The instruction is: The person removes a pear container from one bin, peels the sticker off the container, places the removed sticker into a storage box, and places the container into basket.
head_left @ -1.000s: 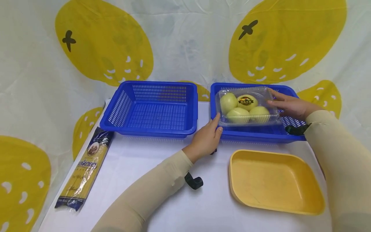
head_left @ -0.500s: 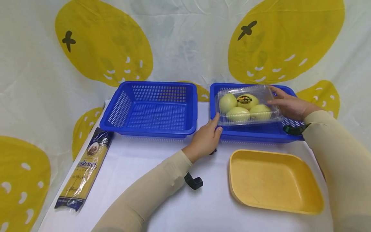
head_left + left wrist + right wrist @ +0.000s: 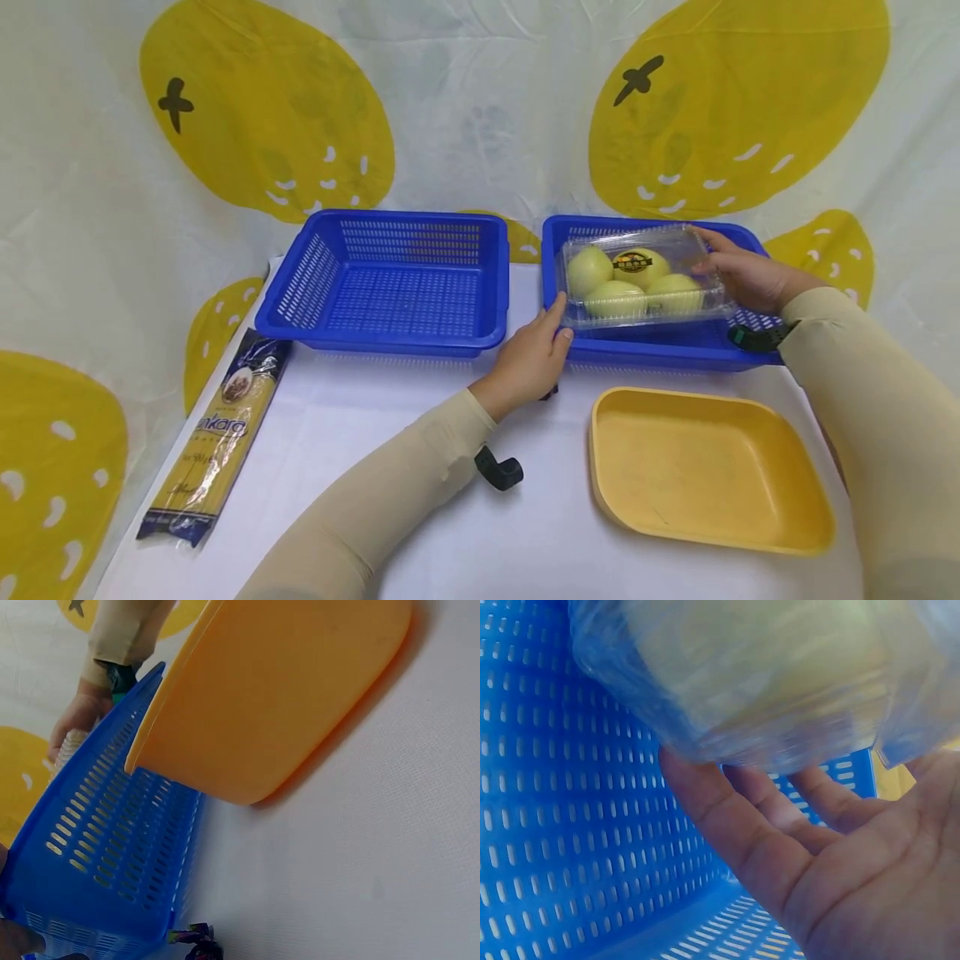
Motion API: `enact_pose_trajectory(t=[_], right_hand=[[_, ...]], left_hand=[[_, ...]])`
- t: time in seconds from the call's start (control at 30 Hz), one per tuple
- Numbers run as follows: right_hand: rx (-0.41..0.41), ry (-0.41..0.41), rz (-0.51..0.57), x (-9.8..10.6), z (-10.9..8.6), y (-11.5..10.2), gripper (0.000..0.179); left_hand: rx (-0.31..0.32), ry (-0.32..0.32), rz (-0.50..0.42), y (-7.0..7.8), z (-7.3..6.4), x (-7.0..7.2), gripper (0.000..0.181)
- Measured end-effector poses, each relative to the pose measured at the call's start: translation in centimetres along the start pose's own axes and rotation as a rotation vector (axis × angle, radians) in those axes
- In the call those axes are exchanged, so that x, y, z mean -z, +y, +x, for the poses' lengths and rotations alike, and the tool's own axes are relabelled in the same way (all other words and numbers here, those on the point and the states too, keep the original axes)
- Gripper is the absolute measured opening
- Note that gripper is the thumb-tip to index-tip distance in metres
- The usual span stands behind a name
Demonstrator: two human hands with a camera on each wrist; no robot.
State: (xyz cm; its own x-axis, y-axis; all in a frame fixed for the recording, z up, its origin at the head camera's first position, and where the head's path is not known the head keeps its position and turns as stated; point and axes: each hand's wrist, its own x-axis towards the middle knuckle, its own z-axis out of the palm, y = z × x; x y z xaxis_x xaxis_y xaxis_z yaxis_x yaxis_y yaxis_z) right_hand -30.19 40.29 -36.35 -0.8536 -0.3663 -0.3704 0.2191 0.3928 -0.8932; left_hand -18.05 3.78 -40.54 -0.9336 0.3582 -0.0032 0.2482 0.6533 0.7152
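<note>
In the head view, my right hand (image 3: 753, 271) holds a clear plastic box (image 3: 708, 292) by its right end, thumb over the top. Several pale yellow-green round fruits (image 3: 615, 298) fill most of it, under a dark label. The box sits tilted across the mouth of the right blue basket (image 3: 660, 348). Seen from the right wrist, spread fingers (image 3: 735, 825) support the box from underneath. My left hand (image 3: 525, 362) grips that basket's front left corner at the rim; only bits of its fingers show in the left wrist view.
Left of it stands another blue basket (image 3: 405, 304) with nothing inside. A yellow tub (image 3: 705, 467) is in front of the right basket. Along the table's left edge lies a spaghetti packet (image 3: 213, 442). A small dark purple-green object (image 3: 199, 941) is by the basket corner.
The box rose slightly at its right end, then came down a little with my right hand. My left hand stays at the basket corner.
</note>
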Motion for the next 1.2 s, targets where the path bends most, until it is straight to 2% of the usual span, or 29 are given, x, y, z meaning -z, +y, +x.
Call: enact_pose_trajectory(t=[0.17,0.33,0.47,0.57,0.73,0.87,0.97,1.1,1.2], right_hand=[[-0.010,0.026,0.023,-0.2,-0.6,-0.5,0.079],[0.017,0.043,0.049,-0.1,-0.9,-0.3,0.076],[0.056,0.053,0.068,0.2,-1.4,-0.1,0.065],[0.083,0.063,0.057,0.4,-1.8,-0.1,0.058],[0.098,0.086,0.026,0.3,-2.8,-0.5,0.063],[0.116,0.111,0.051,0.0,-3.8,-1.0,0.062],[0.141,0.127,0.122,-0.6,-4.6,-1.4,0.059],[0.165,0.142,0.198,-1.6,-6.0,-1.9,0.060],[0.160,0.150,0.191,-2.4,-7.0,-2.3,0.062]], left_hand=[[-0.004,-0.006,-0.013,0.0,-0.1,0.1,0.062],[-0.012,-0.014,-0.016,0.1,-0.2,0.2,0.062],[-0.006,-0.020,-0.024,0.1,-0.3,0.2,0.062],[0.002,0.003,-0.047,0.2,-0.3,0.2,0.062],[0.012,0.082,-0.114,0.4,-0.3,0.3,0.066],[-0.030,0.143,-0.192,1.1,-0.7,0.5,0.074],[-0.080,0.183,-0.237,1.6,-1.0,0.9,0.077],[-0.125,0.199,-0.271,2.4,-1.5,1.8,0.078],[-0.145,0.197,-0.276,2.8,-2.0,2.6,0.080]])
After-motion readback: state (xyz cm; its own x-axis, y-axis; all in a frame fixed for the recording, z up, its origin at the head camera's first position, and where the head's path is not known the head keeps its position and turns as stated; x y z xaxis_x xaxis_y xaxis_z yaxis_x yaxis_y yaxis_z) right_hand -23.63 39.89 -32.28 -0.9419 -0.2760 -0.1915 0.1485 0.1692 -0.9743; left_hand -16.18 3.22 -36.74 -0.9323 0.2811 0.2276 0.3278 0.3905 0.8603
